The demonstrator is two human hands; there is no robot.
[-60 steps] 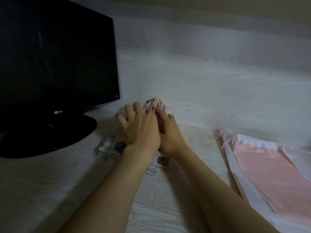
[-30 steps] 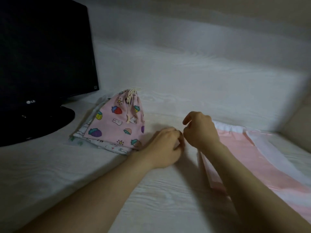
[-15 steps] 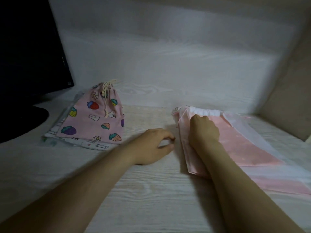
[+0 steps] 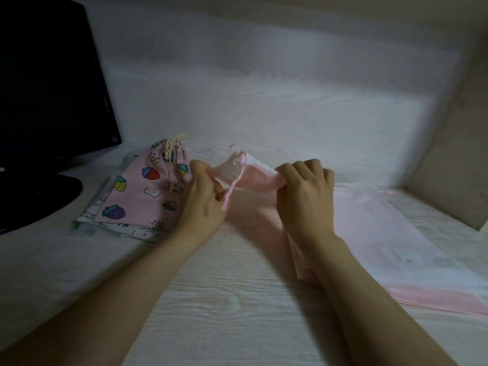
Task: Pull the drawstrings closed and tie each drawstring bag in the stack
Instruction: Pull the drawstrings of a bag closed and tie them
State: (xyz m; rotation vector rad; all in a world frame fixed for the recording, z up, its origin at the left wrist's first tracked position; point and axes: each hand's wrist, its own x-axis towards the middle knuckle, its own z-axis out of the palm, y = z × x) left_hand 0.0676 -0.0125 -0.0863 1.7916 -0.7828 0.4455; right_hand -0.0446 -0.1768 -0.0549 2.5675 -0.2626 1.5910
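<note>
pink drawstring bag [image 4: 254, 178], top held off the desk [image 4: 224, 299].
left hand [image 4: 203, 204] pinches its pink cord [image 4: 235, 184]; right hand [image 4: 306, 192] fingers curled round the gathered mouth; tied strawberry-print bag [image 4: 150, 192] just left.

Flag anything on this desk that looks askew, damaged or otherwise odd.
Nothing stands out. The strawberry-print bag lies cinched on its pile. The left hand and right hand grip the pink drawstring bag at its mouth, its cord dangling untied, as expected mid-task.

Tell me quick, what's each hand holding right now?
Left hand: closed, pinching the thin pink drawstring cord.
Right hand: closed, gripping the gathered top of the pale pink fabric bag.
</note>
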